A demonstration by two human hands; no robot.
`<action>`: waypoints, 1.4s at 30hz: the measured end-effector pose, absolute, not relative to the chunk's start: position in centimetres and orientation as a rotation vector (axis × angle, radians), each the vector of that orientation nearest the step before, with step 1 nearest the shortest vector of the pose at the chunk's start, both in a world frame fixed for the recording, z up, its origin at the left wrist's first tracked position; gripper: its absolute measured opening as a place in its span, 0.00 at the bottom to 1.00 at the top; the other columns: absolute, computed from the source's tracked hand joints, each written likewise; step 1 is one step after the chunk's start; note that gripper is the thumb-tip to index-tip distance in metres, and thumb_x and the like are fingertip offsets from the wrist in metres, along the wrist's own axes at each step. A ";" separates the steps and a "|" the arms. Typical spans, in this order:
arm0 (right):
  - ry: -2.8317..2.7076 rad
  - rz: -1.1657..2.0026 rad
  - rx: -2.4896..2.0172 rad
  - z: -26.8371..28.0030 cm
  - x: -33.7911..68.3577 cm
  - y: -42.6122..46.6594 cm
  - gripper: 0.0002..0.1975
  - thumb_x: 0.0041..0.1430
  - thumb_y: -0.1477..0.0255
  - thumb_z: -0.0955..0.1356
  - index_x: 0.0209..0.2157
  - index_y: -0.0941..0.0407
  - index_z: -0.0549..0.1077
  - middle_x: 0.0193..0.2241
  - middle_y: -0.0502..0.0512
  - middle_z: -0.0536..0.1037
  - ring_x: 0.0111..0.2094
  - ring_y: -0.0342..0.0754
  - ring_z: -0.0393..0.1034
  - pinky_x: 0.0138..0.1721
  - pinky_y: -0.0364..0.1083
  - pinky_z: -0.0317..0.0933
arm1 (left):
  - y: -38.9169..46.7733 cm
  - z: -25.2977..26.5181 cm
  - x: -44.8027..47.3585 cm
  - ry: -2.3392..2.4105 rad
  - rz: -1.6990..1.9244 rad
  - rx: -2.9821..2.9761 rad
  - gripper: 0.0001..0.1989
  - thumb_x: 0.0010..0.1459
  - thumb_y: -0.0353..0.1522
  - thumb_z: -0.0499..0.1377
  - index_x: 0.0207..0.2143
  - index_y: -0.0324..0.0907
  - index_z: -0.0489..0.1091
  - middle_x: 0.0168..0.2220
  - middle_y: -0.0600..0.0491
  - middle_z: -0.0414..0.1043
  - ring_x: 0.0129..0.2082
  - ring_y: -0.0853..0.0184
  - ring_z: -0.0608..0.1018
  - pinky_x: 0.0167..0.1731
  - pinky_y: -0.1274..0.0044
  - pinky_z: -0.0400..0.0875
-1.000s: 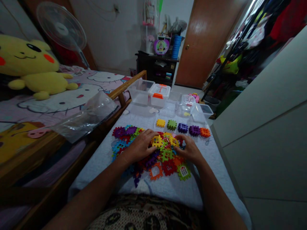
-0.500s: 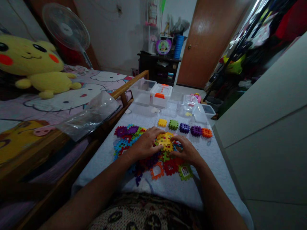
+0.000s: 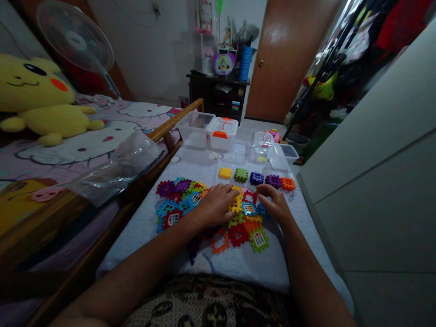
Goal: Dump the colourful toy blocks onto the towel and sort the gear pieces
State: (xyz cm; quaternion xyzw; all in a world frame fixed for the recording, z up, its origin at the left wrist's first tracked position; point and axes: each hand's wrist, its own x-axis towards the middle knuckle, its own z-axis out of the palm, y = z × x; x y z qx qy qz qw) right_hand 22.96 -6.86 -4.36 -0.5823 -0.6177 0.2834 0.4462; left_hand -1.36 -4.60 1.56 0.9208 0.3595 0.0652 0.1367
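My left hand is curled over the left side of a yellow interlocking block, just above the loose pieces. Its fingers hide part of the block. To the right, my right hand has thumb and forefinger apart with nothing seen between them. Nearest to it are a red square frame piece and a blue window piece. A green window piece, a red piece and an orange frame piece lie closer to me. Purple pieces lie at the pile's left end.
Beyond the pile runs a row of assembled blocks, from yellow to orange. Clear plastic boxes stand at the table's far end. A wooden bed rail borders the left, a pale cabinet the right.
My right hand has let go of the yellow block and moved right, uncovering the red and blue pieces. My left hand stays at the block. The camera view has turned slightly right.
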 end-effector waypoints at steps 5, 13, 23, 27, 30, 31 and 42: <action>-1.464 0.723 -1.456 -4.7 23.2 -6.8 0.13 0.53 0.65 0.68 0.39 0.56 0.76 0.35 0.56 0.80 0.36 0.51 0.73 0.40 0.50 0.68 | -4.6 1.7 -0.8 1.049 0.187 2.716 0.26 0.50 0.36 0.65 0.52 0.44 0.65 0.53 0.45 0.68 0.54 0.52 0.68 0.55 0.62 0.63; -1.455 0.726 -1.464 -5.1 23.2 -6.5 0.13 0.53 0.64 0.68 0.38 0.56 0.76 0.34 0.56 0.79 0.35 0.51 0.73 0.39 0.49 0.67 | -4.2 1.1 0.3 1.056 0.126 2.808 0.19 0.50 0.34 0.64 0.45 0.44 0.68 0.45 0.46 0.72 0.47 0.52 0.70 0.52 0.61 0.64; -1.443 0.680 -1.508 -5.5 23.4 -6.5 0.13 0.55 0.64 0.68 0.39 0.56 0.75 0.32 0.55 0.79 0.35 0.52 0.74 0.38 0.49 0.67 | -1.6 2.0 -1.2 1.043 0.293 2.770 0.23 0.49 0.38 0.66 0.48 0.44 0.68 0.48 0.47 0.73 0.50 0.54 0.71 0.54 0.64 0.62; -1.427 0.648 -1.539 -5.6 23.5 -6.4 0.12 0.55 0.64 0.68 0.38 0.56 0.75 0.31 0.55 0.79 0.35 0.52 0.73 0.38 0.49 0.67 | 4.2 2.6 -2.6 1.188 0.362 2.716 0.23 0.50 0.36 0.65 0.49 0.43 0.69 0.47 0.47 0.74 0.49 0.55 0.72 0.53 0.65 0.63; -1.425 0.652 -1.538 -5.8 23.5 -6.3 0.13 0.54 0.63 0.68 0.37 0.56 0.76 0.31 0.55 0.79 0.33 0.51 0.73 0.37 0.49 0.67 | 8.9 1.6 -2.5 1.163 0.287 2.654 0.25 0.46 0.34 0.67 0.49 0.40 0.70 0.50 0.45 0.72 0.50 0.56 0.73 0.52 0.69 0.65; -1.422 0.657 -1.539 -5.8 23.5 -6.3 0.13 0.54 0.63 0.68 0.37 0.56 0.76 0.31 0.55 0.79 0.32 0.51 0.73 0.36 0.49 0.67 | 10.1 1.0 -2.2 1.152 0.247 2.637 0.25 0.46 0.33 0.66 0.49 0.40 0.70 0.49 0.46 0.73 0.49 0.57 0.73 0.51 0.70 0.65; -1.513 0.665 -1.584 -5.9 23.3 -6.3 0.12 0.55 0.64 0.67 0.37 0.57 0.76 0.31 0.57 0.80 0.32 0.51 0.74 0.34 0.48 0.67 | 12.8 -3.2 -0.2 1.096 0.039 2.540 0.29 0.44 0.30 0.63 0.52 0.39 0.69 0.50 0.46 0.74 0.44 0.61 0.76 0.43 0.76 0.70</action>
